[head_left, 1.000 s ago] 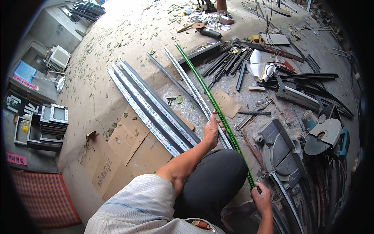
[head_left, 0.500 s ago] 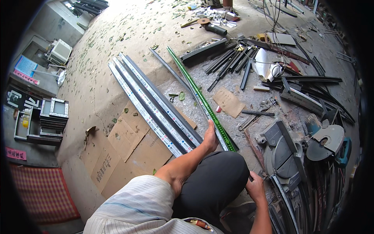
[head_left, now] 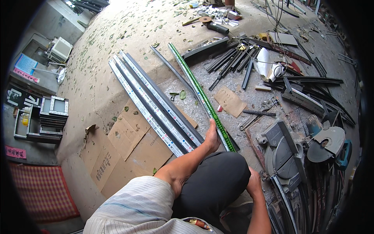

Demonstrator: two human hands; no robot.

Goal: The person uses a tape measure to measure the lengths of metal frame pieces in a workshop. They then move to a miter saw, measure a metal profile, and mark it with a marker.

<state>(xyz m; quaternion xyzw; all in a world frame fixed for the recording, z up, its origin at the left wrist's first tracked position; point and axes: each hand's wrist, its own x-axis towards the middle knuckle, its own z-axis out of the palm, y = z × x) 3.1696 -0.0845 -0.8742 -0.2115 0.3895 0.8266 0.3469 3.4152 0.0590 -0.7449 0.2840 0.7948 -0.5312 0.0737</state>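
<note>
Two hands (head_left: 211, 137), green numeral-marked tape (head_left: 201, 92) along film-labelled bar (head_left: 196, 91), printed cardboard (head_left: 125, 165)

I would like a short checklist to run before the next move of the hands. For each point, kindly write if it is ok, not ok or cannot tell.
1. Left hand holds the long white-and-grey metal strip: ok.
2. Bright green tape-measure blade lies along the strip: ok.
3. Tape's far tip exactly level with the strip's far end: cannot tell, too small.
4. Right hand has a firm grip: cannot tell, the dark grey trousered knee partly hides it.
5. Both hands apart from the round toothed metal saw blade: ok.
6. Area right of the strip free of loose pieces: not ok, narrow black metal pieces lie scattered there.
</note>
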